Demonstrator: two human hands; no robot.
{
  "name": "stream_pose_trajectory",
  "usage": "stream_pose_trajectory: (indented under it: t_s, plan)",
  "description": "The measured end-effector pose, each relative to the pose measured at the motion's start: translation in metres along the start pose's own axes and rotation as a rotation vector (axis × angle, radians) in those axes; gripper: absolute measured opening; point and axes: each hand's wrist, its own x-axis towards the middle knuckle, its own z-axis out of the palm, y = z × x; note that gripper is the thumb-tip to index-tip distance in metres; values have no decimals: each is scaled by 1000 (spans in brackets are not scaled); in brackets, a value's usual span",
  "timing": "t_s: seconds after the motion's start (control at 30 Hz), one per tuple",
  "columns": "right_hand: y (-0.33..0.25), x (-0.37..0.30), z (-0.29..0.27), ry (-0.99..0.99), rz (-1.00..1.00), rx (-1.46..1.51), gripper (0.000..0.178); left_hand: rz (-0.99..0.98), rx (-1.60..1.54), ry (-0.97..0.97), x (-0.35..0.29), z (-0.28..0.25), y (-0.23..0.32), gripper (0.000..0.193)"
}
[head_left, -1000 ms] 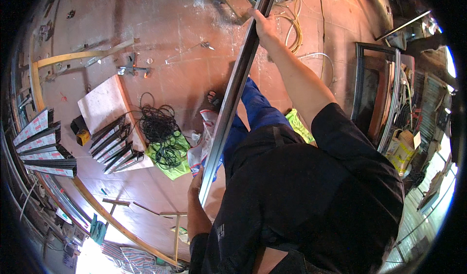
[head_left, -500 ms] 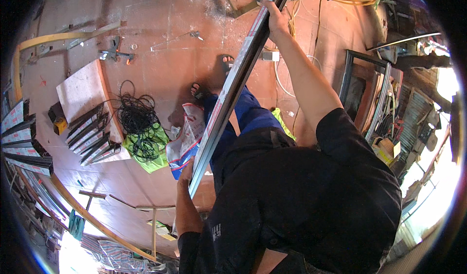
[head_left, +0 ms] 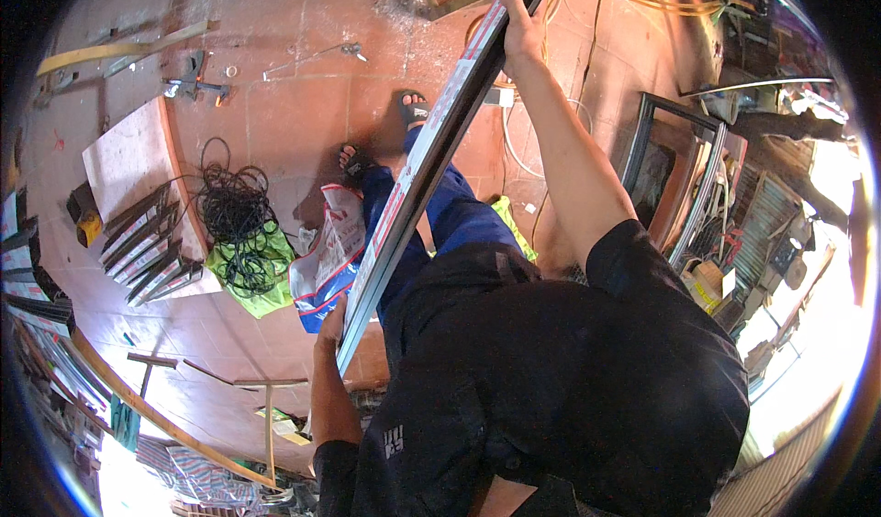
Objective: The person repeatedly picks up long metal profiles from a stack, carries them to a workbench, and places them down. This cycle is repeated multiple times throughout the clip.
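Note:
A long dark metal profile bar (head_left: 424, 185) with printed protective film along one side slants across my body, from upper right to lower left. Near its far end, which runs out at the top edge, my right hand (head_left: 521, 35) is wrapped round it with the arm stretched out. My left hand (head_left: 332, 321) is closed on the lower end, close to my waist; the bar and the angle partly hide its fingers. Just beyond that hand lies a white, blue and red sack (head_left: 323, 251) on the floor.
To the left, black cable (head_left: 234, 205) is heaped on a lime-green bag (head_left: 252, 288). A white board-like block (head_left: 138, 164) has dark profile pieces (head_left: 151, 246) against it. A clamp-like tool (head_left: 196, 86) lies farther off. Dark frames (head_left: 684, 173) lean at the right.
The floor and the things on it have shifted left and slightly up in the picture. The bar's lower end and my left hand sit a little farther left. Both hands keep their hold.

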Motion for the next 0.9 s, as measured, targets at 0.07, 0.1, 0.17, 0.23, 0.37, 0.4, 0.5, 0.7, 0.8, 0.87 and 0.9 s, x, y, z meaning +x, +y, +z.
stream_pose_trajectory:
  t_s: [0.07,0.1,0.17,0.23,0.37,0.4,0.5,0.7,0.8,0.87,0.9]
  plan:
    - [1,-1,1,-22,29,35,34,0,-66,-44,-3,1,4,102]
    - [1,-2,0,-3,75,37,34,-11,-180,-29,-3,3,4,97]
    - [-1,-5,-1,5,46,39,33,-84,-122,-15,2,3,-2,96]
    - [-5,-10,-2,73,79,-73,43,-126,-93,37,7,3,-16,96]
    - [-12,-29,4,19,13,2,52,-8,-165,-46,10,-7,-55,108]
    - [-12,-36,9,35,37,96,47,-44,-160,-46,9,-11,-64,109]
    - [-11,-54,9,6,45,78,51,-163,-134,-52,10,-25,-80,111]
    - [-9,-49,2,31,109,87,61,-250,-205,-87,14,-21,-69,104]
    - [-8,-40,4,23,52,73,67,-245,-285,-155,12,-13,-57,94]
    - [-6,-38,7,25,6,59,70,-235,-297,-153,10,-10,-52,92]
    - [-6,-38,7,26,-17,66,62,-275,-280,-127,10,-9,-50,91]
